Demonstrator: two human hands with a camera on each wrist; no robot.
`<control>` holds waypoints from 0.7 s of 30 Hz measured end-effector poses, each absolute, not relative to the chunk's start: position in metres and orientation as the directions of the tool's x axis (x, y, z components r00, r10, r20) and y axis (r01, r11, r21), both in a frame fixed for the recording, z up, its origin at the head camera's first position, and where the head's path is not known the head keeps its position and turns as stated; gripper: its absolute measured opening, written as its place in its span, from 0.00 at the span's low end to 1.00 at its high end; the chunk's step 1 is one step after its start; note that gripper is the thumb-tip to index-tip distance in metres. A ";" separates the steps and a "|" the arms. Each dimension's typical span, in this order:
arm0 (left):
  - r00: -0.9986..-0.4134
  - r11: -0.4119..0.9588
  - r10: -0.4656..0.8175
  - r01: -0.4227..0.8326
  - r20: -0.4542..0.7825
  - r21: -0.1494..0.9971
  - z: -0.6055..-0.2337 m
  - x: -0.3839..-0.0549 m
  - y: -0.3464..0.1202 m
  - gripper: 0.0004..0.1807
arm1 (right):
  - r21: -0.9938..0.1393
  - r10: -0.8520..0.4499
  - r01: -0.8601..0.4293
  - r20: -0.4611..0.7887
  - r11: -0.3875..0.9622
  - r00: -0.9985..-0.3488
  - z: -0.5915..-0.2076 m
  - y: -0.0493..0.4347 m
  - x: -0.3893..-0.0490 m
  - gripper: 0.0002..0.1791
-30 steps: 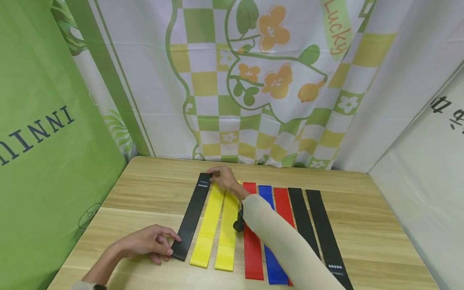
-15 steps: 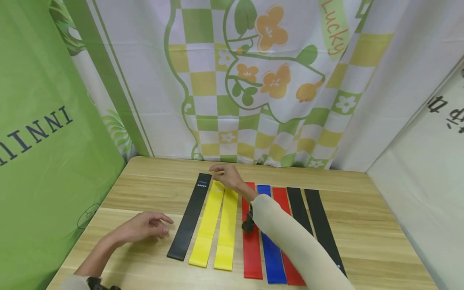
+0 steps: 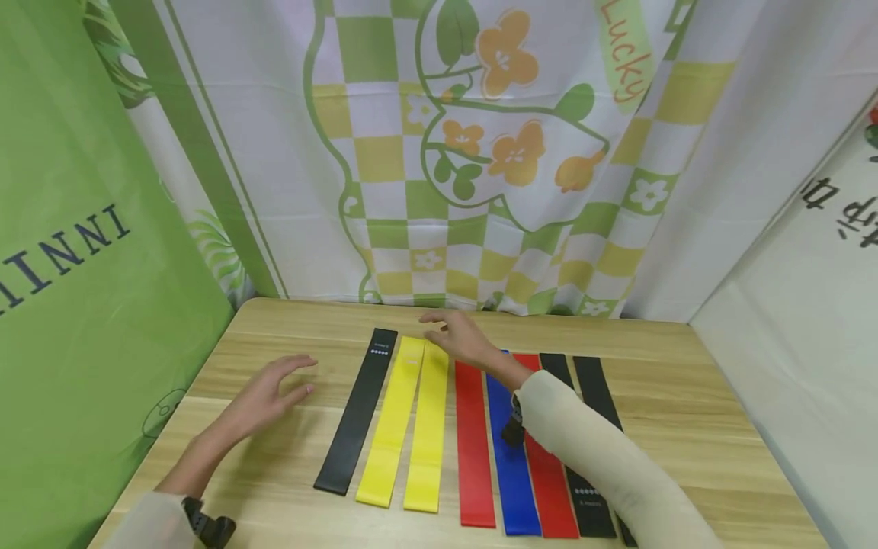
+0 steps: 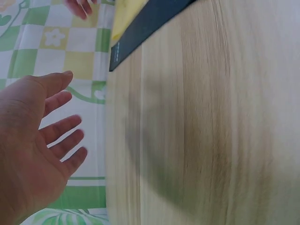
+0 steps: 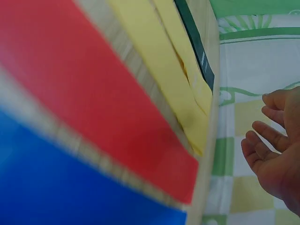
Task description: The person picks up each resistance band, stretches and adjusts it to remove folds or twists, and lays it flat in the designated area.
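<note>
Flat resistance bands lie side by side in a row. At the left end is a black band (image 3: 357,412) with white print at its far end, then two yellow bands (image 3: 391,423). A red band (image 3: 475,450), a blue band (image 3: 513,473), a second red band (image 3: 552,488) and two black bands (image 3: 590,503) follow to the right. My right hand (image 3: 463,339) hovers over the far ends of the yellow and red bands, fingers loosely bent and holding nothing. Left of the row, my left hand (image 3: 264,396) is raised above the table, its fingers apart and holding nothing.
The wooden table (image 3: 713,427) carries the whole row. A patterned curtain (image 3: 411,229) hangs along its far edge. Green cloth (image 3: 82,343) stands at the left and a white cloth (image 3: 802,335) at the right. My right sleeve (image 3: 610,450) covers parts of the right-hand bands.
My left hand has let go of the left black band's near end and moved away up and left. My right hand has left that band's far end and shifted right.
</note>
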State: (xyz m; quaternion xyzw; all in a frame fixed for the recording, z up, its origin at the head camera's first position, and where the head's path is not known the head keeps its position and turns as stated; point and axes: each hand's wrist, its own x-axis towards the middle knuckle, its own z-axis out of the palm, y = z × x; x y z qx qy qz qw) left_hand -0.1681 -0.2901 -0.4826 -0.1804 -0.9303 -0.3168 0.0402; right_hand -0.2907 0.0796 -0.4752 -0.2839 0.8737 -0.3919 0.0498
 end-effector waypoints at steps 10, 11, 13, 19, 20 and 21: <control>-0.920 0.823 0.312 0.387 0.239 0.416 -0.494 -0.181 -0.302 0.29 | -0.470 -0.600 -0.635 0.245 0.614 -0.762 -0.461 0.141 -0.279 0.26; -0.917 0.828 0.315 0.391 0.244 0.402 -0.495 -0.182 -0.303 0.30 | -0.445 -0.603 -0.642 0.249 0.624 -0.758 -0.460 0.147 -0.277 0.27; -0.916 0.839 0.319 0.393 0.244 0.377 -0.498 -0.185 -0.305 0.31 | -0.403 -0.600 -0.646 0.254 0.648 -0.759 -0.459 0.162 -0.272 0.28; -0.916 0.866 0.327 0.389 0.232 0.313 -0.502 -0.194 -0.307 0.34 | -0.263 -0.590 -0.656 0.290 0.708 -0.753 -0.462 0.205 -0.261 0.33; -0.917 0.871 0.327 0.387 0.229 0.304 -0.502 -0.195 -0.307 0.35 | -0.244 -0.589 -0.656 0.298 0.714 -0.752 -0.463 0.212 -0.260 0.34; -0.918 0.875 0.326 0.383 0.225 0.297 -0.503 -0.196 -0.307 0.35 | -0.228 -0.584 -0.651 0.302 0.724 -0.754 -0.465 0.220 -0.258 0.35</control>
